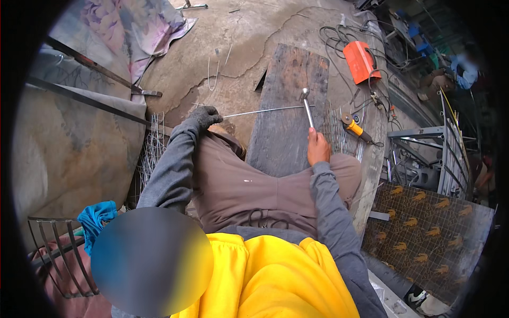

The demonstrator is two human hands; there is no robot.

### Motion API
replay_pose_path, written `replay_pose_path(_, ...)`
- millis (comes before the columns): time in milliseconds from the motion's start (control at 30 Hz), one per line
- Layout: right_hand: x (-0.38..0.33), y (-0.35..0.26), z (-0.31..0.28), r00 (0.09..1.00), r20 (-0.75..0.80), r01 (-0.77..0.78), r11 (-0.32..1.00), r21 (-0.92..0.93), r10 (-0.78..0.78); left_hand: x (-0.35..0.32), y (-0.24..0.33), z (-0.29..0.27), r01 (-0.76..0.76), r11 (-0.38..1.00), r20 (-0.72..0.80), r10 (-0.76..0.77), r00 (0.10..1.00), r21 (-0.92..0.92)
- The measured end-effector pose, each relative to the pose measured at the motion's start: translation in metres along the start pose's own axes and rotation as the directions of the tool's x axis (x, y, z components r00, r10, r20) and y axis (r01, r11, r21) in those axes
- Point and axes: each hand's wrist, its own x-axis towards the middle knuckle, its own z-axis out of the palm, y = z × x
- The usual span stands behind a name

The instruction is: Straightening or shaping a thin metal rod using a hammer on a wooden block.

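Note:
My left hand (205, 116), in a dark grey glove, is closed round one end of a thin metal rod (254, 112). The rod runs to the right across a dark, worn wooden board (281, 138) between my legs. In my bare right hand (318, 148) is a hammer (308, 112), gripped by its lower handle. Its head is over the board, close to the rod's far end; I cannot tell whether they touch. Bundled straight rods (336, 127) lie along the board's right side. Bent rods (152, 153) are heaped left of my left leg.
A yellow angle grinder (356, 129) lies right of the rods. Beyond it stands an orange box-shaped machine (360, 62) among black cables. A U-shaped bent rod (213, 82) is on the concrete floor. Metal frames (424, 132) stand at right, with a person (464, 74) farther back.

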Motion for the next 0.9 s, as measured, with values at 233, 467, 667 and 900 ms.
replay_pose_path(233, -0.005, -0.006, -0.006, 1.0, 0.01, -0.016, 0.999, 0.032, 0.016, -0.004, 0.013, -0.002, 0.046, 0.999, -0.003, -0.046, 0.999, 0.01)
replay_pose_path(467, 0.002, -0.008, -0.004, 0.999, 0.033, -0.016, 1.0, -0.009, 0.017, -0.001, 0.01, 0.001, 0.029, 1.0, -0.006, -0.029, 1.0, -0.012)
replay_pose_path(667, 0.005, -0.004, -0.003, 0.996, 0.074, -0.037, 0.998, -0.052, 0.04, 0.006, 0.005, 0.001, 0.012, 0.998, 0.015, -0.011, 1.0, -0.06)
replay_pose_path(900, 0.002, 0.0, -0.006, 0.996, 0.072, -0.06, 0.998, -0.019, 0.061, -0.002, 0.019, -0.001, 0.04, 0.999, 0.028, -0.04, 0.999, -0.022)
